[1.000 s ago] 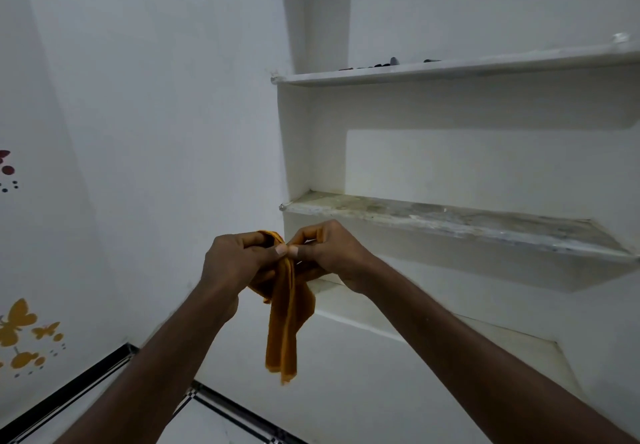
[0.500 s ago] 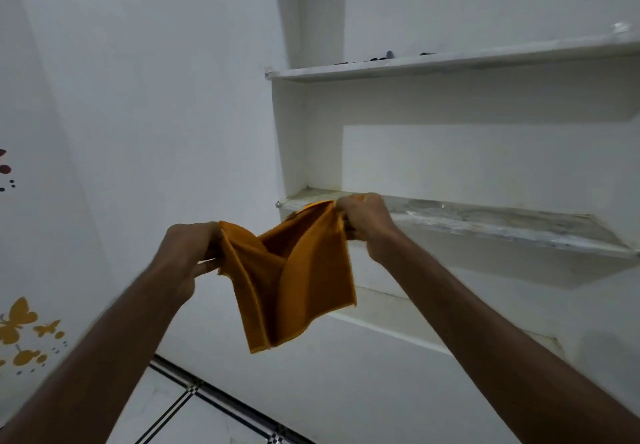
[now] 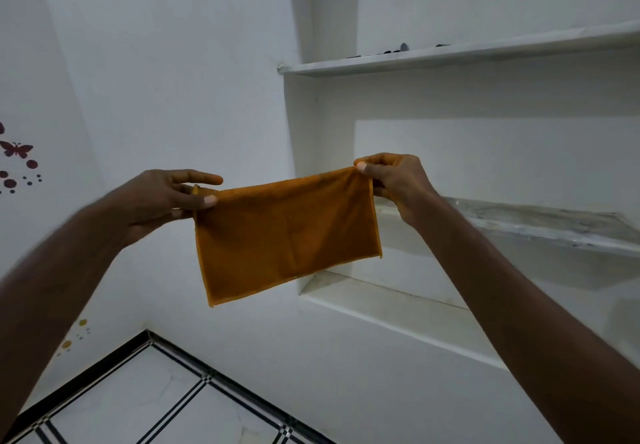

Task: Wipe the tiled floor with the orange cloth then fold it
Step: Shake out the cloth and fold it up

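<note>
- White wall point(image 3: 180, 62): fills most of the view behind the orange cloth; butterfly stickers point(image 3: 15, 149) sit well to the left of the cloth.
- Built-in shelving: an upper shelf point(image 3: 485, 50) above and to the right of the cloth carries a few small dark items, too small to identify; a marbled lower shelf point(image 3: 554, 225) lies to the right of the cloth, and a recessed ledge point(image 3: 398, 308) runs just below the cloth's right half.
- Tiled floor point(image 3: 166, 405): white tiles with black striped borders, below the cloth and well apart from it. No contact with the cloth, so in my judgement the wiping is over and the folding is in hand.
- Orange cloth point(image 3: 287, 232): held in the air in front of the shelving, spread taut as a flat rectangle, its top edge sloping up to the right. A faint vertical crease runs near the middle. It appears already doubled, though the layers cannot be counted. Stretching it flat likely serves to square the edges before the next fold.
- Left hand point(image 3: 162, 201): closed in a pinch on the cloth's upper left corner, thumb in front, forefinger extended above.
- Right hand point(image 3: 394, 180): pinching the upper right corner, thumb tip pressed on the edge.
</note>
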{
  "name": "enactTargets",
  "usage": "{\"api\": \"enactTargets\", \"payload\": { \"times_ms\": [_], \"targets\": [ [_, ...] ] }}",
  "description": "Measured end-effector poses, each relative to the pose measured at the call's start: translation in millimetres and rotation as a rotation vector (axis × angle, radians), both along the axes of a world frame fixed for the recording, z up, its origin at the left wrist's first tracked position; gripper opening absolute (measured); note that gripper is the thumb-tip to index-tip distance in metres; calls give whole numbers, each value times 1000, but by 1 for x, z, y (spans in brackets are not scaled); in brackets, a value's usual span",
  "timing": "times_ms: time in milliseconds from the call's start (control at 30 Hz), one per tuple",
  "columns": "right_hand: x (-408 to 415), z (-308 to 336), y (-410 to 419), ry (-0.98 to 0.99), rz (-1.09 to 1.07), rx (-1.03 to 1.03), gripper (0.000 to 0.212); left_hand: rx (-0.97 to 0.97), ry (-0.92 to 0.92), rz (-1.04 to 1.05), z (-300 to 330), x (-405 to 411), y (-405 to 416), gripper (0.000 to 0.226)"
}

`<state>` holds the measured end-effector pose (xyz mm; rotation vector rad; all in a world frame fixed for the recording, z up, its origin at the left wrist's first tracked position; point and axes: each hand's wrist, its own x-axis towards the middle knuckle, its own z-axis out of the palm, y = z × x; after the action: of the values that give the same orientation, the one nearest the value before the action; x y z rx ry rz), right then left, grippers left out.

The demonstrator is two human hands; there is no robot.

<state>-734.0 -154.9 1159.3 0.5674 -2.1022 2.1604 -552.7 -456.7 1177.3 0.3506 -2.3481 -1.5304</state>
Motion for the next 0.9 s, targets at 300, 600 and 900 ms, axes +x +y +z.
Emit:
{"api": "enactTargets", "payload": {
  "times_ms": [300, 600, 900],
  "targets": [
    [3, -6, -11, 482, -253, 376, 14, -455, 64, 188, 16, 4, -5, 12],
    [18, 4, -16, 523, -272, 463, 15, -694, 216, 310, 16, 19, -13, 17],
    [14, -2, -27, 268, 26, 285, 25, -63, 341, 284, -5, 18, -14, 44]
  ]
}}
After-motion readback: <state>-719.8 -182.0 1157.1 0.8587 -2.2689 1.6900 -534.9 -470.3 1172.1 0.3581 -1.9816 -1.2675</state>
